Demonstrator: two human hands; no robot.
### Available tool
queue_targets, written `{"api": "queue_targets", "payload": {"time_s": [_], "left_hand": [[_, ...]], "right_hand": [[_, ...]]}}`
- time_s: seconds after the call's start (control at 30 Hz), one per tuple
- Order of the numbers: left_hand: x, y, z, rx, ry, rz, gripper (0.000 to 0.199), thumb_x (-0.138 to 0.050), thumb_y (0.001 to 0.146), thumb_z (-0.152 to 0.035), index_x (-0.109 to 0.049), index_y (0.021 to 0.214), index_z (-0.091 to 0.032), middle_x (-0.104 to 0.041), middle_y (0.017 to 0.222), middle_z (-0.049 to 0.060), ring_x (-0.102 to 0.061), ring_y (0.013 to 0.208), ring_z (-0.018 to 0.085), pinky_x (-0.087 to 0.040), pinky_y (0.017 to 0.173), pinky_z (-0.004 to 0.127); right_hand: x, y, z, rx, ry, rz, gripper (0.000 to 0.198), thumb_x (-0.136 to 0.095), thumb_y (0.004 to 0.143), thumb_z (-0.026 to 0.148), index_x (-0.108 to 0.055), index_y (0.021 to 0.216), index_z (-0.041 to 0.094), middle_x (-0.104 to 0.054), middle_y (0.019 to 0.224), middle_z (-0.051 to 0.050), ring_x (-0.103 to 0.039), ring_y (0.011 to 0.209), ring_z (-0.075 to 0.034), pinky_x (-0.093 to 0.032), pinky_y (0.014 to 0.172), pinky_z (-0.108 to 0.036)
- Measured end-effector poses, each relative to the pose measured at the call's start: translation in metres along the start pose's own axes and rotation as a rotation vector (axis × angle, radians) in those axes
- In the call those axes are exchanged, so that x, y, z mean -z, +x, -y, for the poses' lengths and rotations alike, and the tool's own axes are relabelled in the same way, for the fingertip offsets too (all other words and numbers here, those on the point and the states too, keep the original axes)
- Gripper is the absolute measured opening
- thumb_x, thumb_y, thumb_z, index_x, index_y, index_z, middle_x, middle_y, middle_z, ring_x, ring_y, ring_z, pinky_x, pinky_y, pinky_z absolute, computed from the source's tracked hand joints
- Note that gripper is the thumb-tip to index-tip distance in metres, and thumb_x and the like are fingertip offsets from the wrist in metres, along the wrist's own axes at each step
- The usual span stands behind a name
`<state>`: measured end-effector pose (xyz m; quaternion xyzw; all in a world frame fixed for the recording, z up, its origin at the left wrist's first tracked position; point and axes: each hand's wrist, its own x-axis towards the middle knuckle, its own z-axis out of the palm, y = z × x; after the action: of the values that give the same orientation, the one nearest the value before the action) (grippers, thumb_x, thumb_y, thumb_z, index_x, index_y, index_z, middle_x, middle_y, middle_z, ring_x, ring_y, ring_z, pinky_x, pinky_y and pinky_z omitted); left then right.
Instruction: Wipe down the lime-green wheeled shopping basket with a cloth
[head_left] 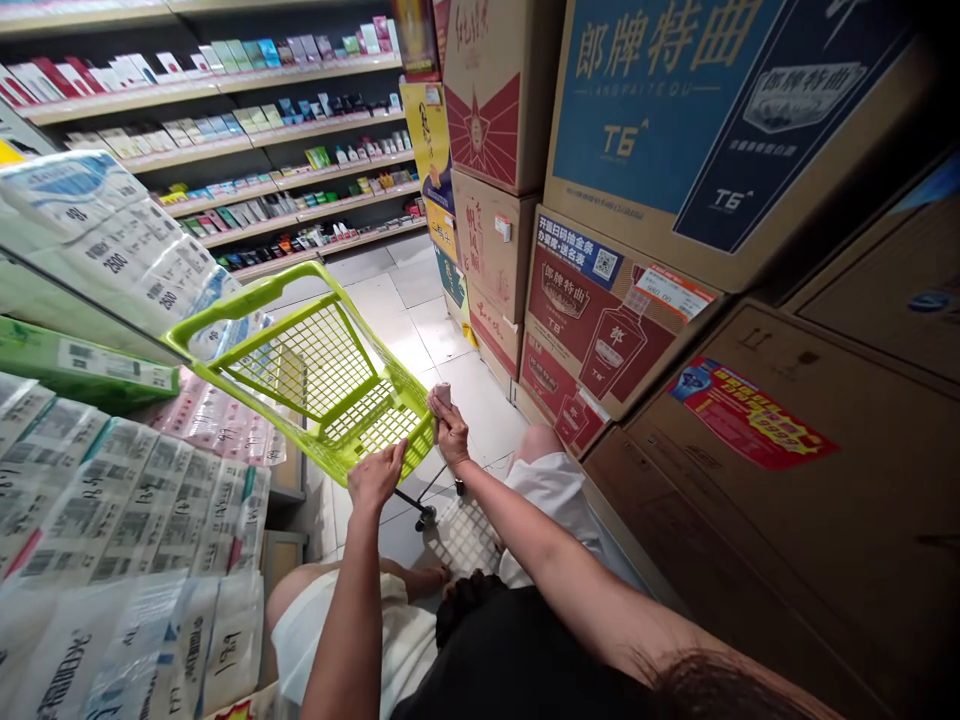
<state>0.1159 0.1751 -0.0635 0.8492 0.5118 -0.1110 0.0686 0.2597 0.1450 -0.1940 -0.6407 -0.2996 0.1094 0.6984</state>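
A lime-green plastic shopping cart (259, 385) with a grid-patterned basket stands in front of me, tilted in view. My left hand (377, 477) is closed around the cart's near rim. At the near right corner of the rim, my right hand (452, 435) is closed on a bunched, pinkish cloth (440, 398), which touches or lies very close to the cart's edge. The fingertips of my left hand are partly hidden by the rim. Below the basket, dark legs and a caster wheel (425, 517) show on the floor.
Stacked cardboard cartons (600, 330) wall in the right side. On the left are piles of plastic-wrapped paper packs (135, 490) and a green pack (90, 365). Shelves of small boxes and bottles (247, 130) line the back. Pale floor tiles (405, 310) run between them.
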Motion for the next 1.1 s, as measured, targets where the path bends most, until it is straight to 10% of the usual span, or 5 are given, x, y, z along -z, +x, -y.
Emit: {"api": "queue_targets", "payload": {"time_s": [0.27, 0.47, 0.63, 0.8, 1.1], "left_hand": [[0.000, -0.004, -0.006, 0.023, -0.013, -0.008, 0.082, -0.006, 0.095, -0.069, -0.077, 0.109, -0.031, -0.075, 0.111, 0.013, -0.068, 0.105, 0.033, -0.047, 0.084, 0.040], [-0.001, -0.003, -0.014, 0.047, -0.023, -0.016, 0.079, -0.008, 0.096, -0.067, -0.076, 0.113, -0.032, -0.075, 0.111, 0.013, -0.068, 0.104, 0.032, -0.047, 0.086, 0.041], [-0.002, -0.003, -0.019, 0.066, -0.036, -0.029, 0.076, -0.010, 0.097, -0.066, -0.074, 0.119, -0.031, -0.076, 0.110, 0.014, -0.069, 0.103, 0.033, -0.047, 0.085, 0.041], [-0.002, 0.000, -0.024, 0.074, -0.037, -0.025, 0.075, -0.009, 0.098, -0.062, -0.073, 0.121, -0.029, -0.075, 0.111, 0.015, -0.069, 0.105, 0.034, -0.047, 0.086, 0.043], [-0.010, 0.001, -0.030, 0.033, -0.082, -0.052, 0.069, -0.009, 0.102, -0.050, -0.071, 0.122, -0.025, -0.075, 0.115, 0.014, -0.069, 0.106, 0.031, -0.046, 0.086, 0.041]], "right_hand": [[-0.012, -0.001, -0.026, -0.352, -0.029, -0.021, 0.038, -0.044, 0.084, 0.016, -0.077, 0.103, 0.017, -0.075, 0.109, -0.009, -0.069, 0.101, -0.020, -0.055, 0.096, -0.035], [-0.014, 0.014, -0.014, -0.160, 0.121, -0.039, 0.051, -0.045, 0.085, 0.012, -0.070, 0.127, 0.022, -0.069, 0.129, -0.005, -0.064, 0.119, -0.014, -0.048, 0.108, -0.028], [-0.007, 0.021, -0.028, -0.439, 0.068, -0.024, 0.042, -0.051, 0.078, 0.012, -0.078, 0.108, 0.020, -0.077, 0.110, -0.003, -0.070, 0.106, -0.018, -0.055, 0.100, -0.034], [-0.006, 0.044, 0.006, -0.171, 0.185, -0.011, 0.048, -0.042, 0.086, 0.012, -0.073, 0.122, 0.019, -0.072, 0.127, -0.005, -0.066, 0.119, -0.016, -0.051, 0.107, -0.031], [-0.011, -0.014, 0.030, 0.241, -0.332, 0.003, 0.048, -0.044, 0.093, 0.004, -0.072, 0.126, 0.025, -0.064, 0.139, -0.008, -0.051, 0.134, -0.023, -0.038, 0.116, -0.044]]}}
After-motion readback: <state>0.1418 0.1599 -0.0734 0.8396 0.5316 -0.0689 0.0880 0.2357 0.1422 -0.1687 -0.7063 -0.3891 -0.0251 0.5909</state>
